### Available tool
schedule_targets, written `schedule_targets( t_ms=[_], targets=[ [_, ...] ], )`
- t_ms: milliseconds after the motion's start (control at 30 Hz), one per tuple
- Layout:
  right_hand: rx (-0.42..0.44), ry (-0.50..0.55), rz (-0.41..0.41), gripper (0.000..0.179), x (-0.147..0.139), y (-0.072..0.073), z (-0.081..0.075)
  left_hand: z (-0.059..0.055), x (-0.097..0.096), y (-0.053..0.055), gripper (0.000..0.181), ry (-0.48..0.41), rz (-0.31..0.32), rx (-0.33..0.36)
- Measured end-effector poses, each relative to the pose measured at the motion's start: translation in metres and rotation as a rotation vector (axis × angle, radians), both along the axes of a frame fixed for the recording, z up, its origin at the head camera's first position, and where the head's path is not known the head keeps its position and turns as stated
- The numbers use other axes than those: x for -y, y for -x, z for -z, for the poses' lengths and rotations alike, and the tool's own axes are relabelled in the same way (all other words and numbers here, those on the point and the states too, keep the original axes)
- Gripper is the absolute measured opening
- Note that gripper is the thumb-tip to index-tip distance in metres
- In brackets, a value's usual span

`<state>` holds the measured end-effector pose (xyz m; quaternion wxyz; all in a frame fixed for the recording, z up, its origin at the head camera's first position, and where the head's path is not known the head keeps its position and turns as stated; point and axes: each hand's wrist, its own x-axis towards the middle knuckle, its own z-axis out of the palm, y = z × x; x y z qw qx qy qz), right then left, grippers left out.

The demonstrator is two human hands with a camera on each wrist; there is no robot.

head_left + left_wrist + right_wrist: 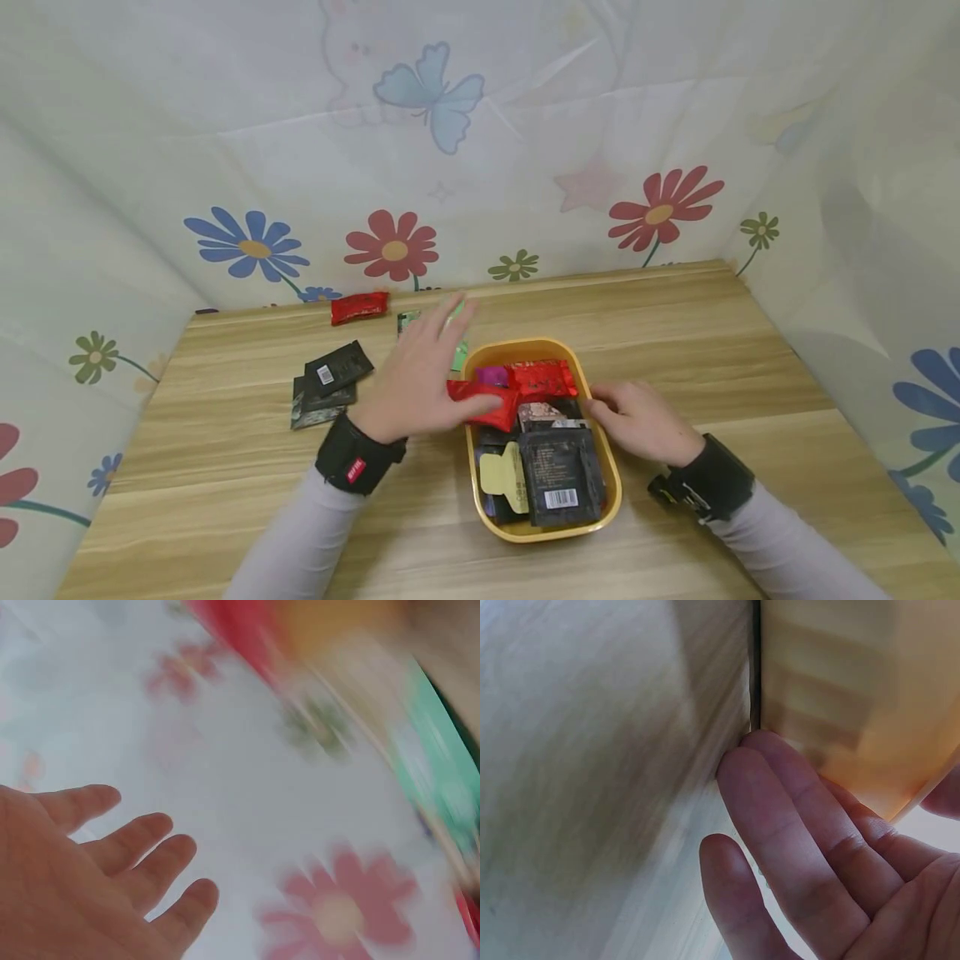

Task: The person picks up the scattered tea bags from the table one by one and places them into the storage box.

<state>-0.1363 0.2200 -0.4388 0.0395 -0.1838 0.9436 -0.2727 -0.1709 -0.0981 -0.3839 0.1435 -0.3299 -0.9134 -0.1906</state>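
Note:
In the head view my left hand [422,379] is over the left rim of a yellow plastic box [480,522], fingers straight and spread. Its thumb overlaps a shiny red packet [500,415] at that rim. The left wrist view has the four fingers [176,915] apart, with nothing between them. My right hand [643,423] rests at the box's right side. Nearly straight fingers [780,825] touch the outer wall low down, close to the table. Black sachets [562,475], a pale yellow piece [504,477] and another red packet [542,379] fill the box.
On the wooden table [712,333], two dark sachets [330,385] overlap at the left. Another red packet [360,307] lies near the back edge. A green packet [460,354] is partly hidden behind my left hand. A flower-printed curtain [525,167] encloses the table's back and sides.

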Motion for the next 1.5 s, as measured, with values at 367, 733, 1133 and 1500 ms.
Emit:
schedule_targets(
  t_ms=[367, 733, 1133, 1500],
  targets=[
    [0.003, -0.01, 0.01, 0.031, -0.005, -0.001, 0.002, 0.04, 0.087, 0.077, 0.106, 0.035, -0.353, 0.092],
    [0.023, -0.014, 0.023, 0.038, -0.002, -0.003, -0.004, 0.065, 0.115, 0.102, 0.1, 0.126, -0.433, 0.23],
    [0.023, -0.003, 0.023, 0.037, -0.001, -0.002, -0.003, 0.068, 0.114, 0.1, 0.081, 0.213, -0.507, 0.332],
    [0.032, -0.011, 0.026, 0.037, 0.002, 0.0, -0.002, 0.071, 0.116, 0.096, 0.043, 0.176, -0.505, 0.155]
  ],
)
